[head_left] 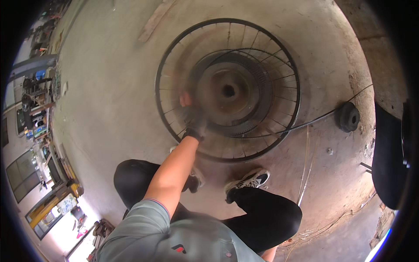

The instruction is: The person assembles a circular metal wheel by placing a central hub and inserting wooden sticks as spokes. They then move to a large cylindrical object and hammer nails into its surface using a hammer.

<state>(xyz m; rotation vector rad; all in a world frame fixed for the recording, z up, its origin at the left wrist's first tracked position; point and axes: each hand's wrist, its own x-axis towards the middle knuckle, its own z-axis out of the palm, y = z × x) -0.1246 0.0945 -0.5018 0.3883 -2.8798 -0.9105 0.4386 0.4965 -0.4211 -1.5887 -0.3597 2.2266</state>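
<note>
In front of my feet lies a large wheel-like frame with a thin black hoop (pixel 298 83) and thin spokes. Inside it sits a coil of dark ribbed strip (pixel 267 89) around a pale round hub (pixel 214 81) with a dark hole in its middle. Parts of the coil and hub are blurred. My left hand (pixel 191 114), in a dark glove with reddish fingertips, reaches over the left part of the frame, next to the coil. Motion smears its fingers, so its grip cannot be made out. Only a bit of my right arm (pixel 270 253) shows by my right thigh; the hand is hidden.
From the coil a dark strand (pixel 312 123) runs right, past a black grooved roller (pixel 349 117), toward the wall. A flat wooden strip (pixel 156 19) lies on the floor at the far left. Shelves with clutter (pixel 41 105) line the left side. A black rounded object (pixel 386 157) stands at right.
</note>
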